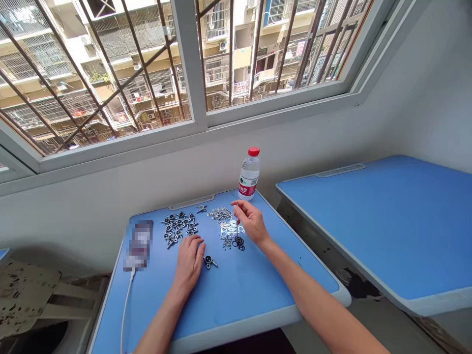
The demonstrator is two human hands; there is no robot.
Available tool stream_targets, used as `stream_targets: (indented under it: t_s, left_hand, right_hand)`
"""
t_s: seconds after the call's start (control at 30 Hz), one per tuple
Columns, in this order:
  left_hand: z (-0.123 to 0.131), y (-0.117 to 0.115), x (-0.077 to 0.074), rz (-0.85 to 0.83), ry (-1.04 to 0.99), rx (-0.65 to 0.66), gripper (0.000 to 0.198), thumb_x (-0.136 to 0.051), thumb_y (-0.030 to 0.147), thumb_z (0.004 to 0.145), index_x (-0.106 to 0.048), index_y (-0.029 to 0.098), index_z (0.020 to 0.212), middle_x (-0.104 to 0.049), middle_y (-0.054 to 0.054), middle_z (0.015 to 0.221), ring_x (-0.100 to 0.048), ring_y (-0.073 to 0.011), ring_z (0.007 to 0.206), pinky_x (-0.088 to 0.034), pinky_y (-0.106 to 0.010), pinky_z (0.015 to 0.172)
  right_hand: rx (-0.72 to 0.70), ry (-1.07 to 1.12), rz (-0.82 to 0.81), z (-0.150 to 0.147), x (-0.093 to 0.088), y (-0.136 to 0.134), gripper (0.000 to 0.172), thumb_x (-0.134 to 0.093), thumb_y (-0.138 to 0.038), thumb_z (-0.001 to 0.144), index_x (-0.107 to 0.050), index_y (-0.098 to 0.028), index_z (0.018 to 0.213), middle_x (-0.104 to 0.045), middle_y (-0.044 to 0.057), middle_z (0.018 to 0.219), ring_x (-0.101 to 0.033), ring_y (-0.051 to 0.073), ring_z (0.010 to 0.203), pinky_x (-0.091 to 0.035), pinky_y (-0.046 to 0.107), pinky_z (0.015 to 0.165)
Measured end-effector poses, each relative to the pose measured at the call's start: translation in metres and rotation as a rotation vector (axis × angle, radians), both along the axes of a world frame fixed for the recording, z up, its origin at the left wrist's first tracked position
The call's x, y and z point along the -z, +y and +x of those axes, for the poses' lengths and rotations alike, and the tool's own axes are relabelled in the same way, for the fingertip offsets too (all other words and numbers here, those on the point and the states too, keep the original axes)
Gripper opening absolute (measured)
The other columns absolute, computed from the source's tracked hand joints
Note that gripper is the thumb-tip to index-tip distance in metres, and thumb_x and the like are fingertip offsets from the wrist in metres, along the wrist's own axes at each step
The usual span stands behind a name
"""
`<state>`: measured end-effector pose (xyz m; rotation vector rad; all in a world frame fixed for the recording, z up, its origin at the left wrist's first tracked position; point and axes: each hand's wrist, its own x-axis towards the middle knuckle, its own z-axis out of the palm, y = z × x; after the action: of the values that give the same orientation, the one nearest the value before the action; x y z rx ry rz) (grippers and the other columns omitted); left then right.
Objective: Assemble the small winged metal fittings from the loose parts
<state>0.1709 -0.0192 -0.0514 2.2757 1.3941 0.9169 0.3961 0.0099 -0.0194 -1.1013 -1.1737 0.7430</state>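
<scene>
Head view, near to far:
Left hand (pixel 189 263): open, nothing seen in it, left of washer pile (pixel 227 228).
Lone fitting (pixel 209 261): below washer pile, just beside left hand.
Right hand (pixel 251 221): narrow pinch above washer pile, held item too small to tell.
Done: fitting cluster (pixel 180 228), left of washer pile.
Remaining: washer pile, black rings (pixel 239 243).

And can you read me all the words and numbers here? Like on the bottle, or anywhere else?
Nothing here can be read clearly.
Plastic water bottle: the red and white label has printing, too small to read.
Pixelated device: blurred, nothing readable.
Red-and-white boards on the balconies outside: too small to read.
</scene>
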Motion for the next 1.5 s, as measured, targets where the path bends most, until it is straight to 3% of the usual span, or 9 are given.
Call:
stream_targets:
  t_s: [0.2,0.5,0.7,0.8,0.87,0.97,1.13,1.33,1.5]
  left_hand:
    - [0.002,0.000,-0.005,-0.059,-0.088,0.019,0.033,-0.035,0.033,0.099,-0.064,0.018,0.095,-0.063,-0.009,0.105,-0.057,-0.0228,0.103,-0.048,-0.041,0.092]
    - [0.005,0.000,-0.005,-0.123,-0.148,0.054,0.037,-0.034,0.039,0.099,-0.065,0.020,0.089,-0.065,-0.008,0.099,-0.057,-0.0224,0.098,-0.048,-0.041,0.091]
    - [0.006,-0.002,-0.011,-0.137,-0.180,0.056,0.038,-0.035,0.041,0.098,-0.065,0.020,0.086,-0.065,-0.008,0.097,-0.058,-0.0229,0.097,-0.049,-0.040,0.088]
    - [0.002,-0.003,-0.015,-0.179,-0.186,0.093,0.027,-0.047,0.041,0.093,-0.064,0.021,0.088,-0.064,-0.008,0.102,-0.058,-0.0244,0.102,-0.048,-0.042,0.091]
    - [-0.002,-0.005,-0.017,-0.216,-0.166,0.142,0.019,-0.060,0.038,0.085,-0.064,0.022,0.094,-0.061,-0.009,0.111,-0.055,-0.0263,0.110,-0.045,-0.043,0.097]
    - [-0.010,-0.009,-0.018,-0.264,-0.068,0.240,0.033,-0.071,0.028,0.075,-0.061,0.024,0.107,-0.057,-0.008,0.122,-0.050,-0.0270,0.119,-0.041,-0.044,0.103]
    - [-0.012,-0.012,-0.022,-0.294,0.037,0.281,0.031,-0.066,0.014,0.074,-0.059,0.024,0.103,-0.057,-0.006,0.119,-0.051,-0.0249,0.114,-0.043,-0.042,0.100]
    - [-0.011,-0.009,-0.023,-0.299,0.021,0.271,0.023,-0.065,0.013,0.075,-0.059,0.023,0.095,-0.059,-0.006,0.113,-0.053,-0.0241,0.110,-0.044,-0.040,0.096]
    - [-0.012,-0.006,-0.018,-0.290,0.011,0.281,0.022,-0.069,0.014,0.074,-0.060,0.023,0.092,-0.060,-0.005,0.110,-0.053,-0.0232,0.107,-0.044,-0.038,0.094]
  right_hand:
    - [0.085,-0.257,-0.077,0.022,0.006,0.010,0.028,-0.031,-0.042,0.096,-0.048,-0.020,0.099,-0.046,-0.006,0.058,-0.049,0.013,0.049,-0.041,0.024,0.048]
    - [0.035,-0.712,-0.138,0.019,0.013,0.016,0.009,-0.052,-0.021,0.083,-0.062,-0.020,0.082,-0.063,0.002,0.077,-0.055,0.016,0.068,-0.037,0.026,0.061]
    - [0.051,-0.950,-0.213,0.012,0.017,0.022,0.008,-0.057,-0.019,0.085,-0.064,-0.019,0.085,-0.065,0.004,0.086,-0.058,0.017,0.071,-0.033,0.025,0.058]
    - [0.051,-1.017,-0.236,0.011,0.018,0.024,0.008,-0.058,-0.018,0.086,-0.064,-0.019,0.081,-0.067,0.004,0.086,-0.059,0.017,0.072,-0.032,0.026,0.058]
    - [0.048,-1.045,-0.246,0.010,0.018,0.024,0.010,-0.058,-0.017,0.086,-0.064,-0.019,0.079,-0.067,0.005,0.085,-0.060,0.018,0.072,-0.032,0.026,0.057]
    - [0.048,-1.058,-0.250,0.008,0.018,0.022,0.012,-0.056,-0.016,0.087,-0.064,-0.018,0.078,-0.068,0.006,0.085,-0.060,0.018,0.072,-0.031,0.026,0.057]
    - [0.057,-1.029,-0.227,0.011,0.016,0.018,0.013,-0.053,-0.016,0.086,-0.063,-0.019,0.079,-0.068,0.005,0.084,-0.060,0.018,0.071,-0.031,0.026,0.057]
    - [0.072,-0.934,-0.161,0.020,0.012,0.014,0.015,-0.049,-0.016,0.087,-0.062,-0.018,0.080,-0.066,0.007,0.086,-0.058,0.019,0.073,-0.034,0.026,0.059]
    - [-0.157,-0.849,-0.055,0.004,0.005,0.003,0.011,-0.057,-0.021,0.086,-0.063,-0.020,0.076,-0.065,0.000,0.078,-0.058,0.014,0.070,-0.042,0.023,0.063]
